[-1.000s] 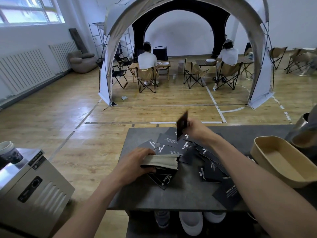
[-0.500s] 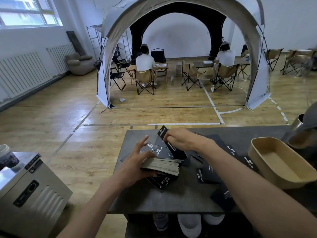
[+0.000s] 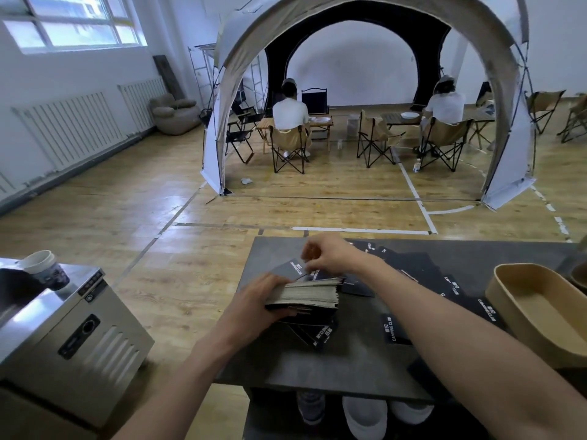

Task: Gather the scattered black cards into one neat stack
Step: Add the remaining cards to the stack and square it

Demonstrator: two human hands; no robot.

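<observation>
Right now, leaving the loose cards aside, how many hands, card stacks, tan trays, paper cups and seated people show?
Hands: 2, left hand and right hand
Card stack: 1
Tan tray: 1
Paper cup: 1
Seated people: 2
Total: 7

The stack [image 3: 305, 295] sits on the table [image 3: 317, 366], left of centre. The left hand [image 3: 254, 306] holds the stack at its left side. The right hand [image 3: 333, 255] is behind the stack and pinches one card [image 3: 290, 269] above the stack's far left corner. Loose cards [image 3: 395, 328] lie under the stack, to its right and behind it. A tray [image 3: 546, 309] stands at the table's right end. Bowls [image 3: 365, 417] sit below the table. A machine [image 3: 73, 338] stands left of the table, with a cup [image 3: 44, 269] on top. A tent [image 3: 235, 49] stands behind the table, across the floor, with chairs [image 3: 289, 147] inside.
</observation>
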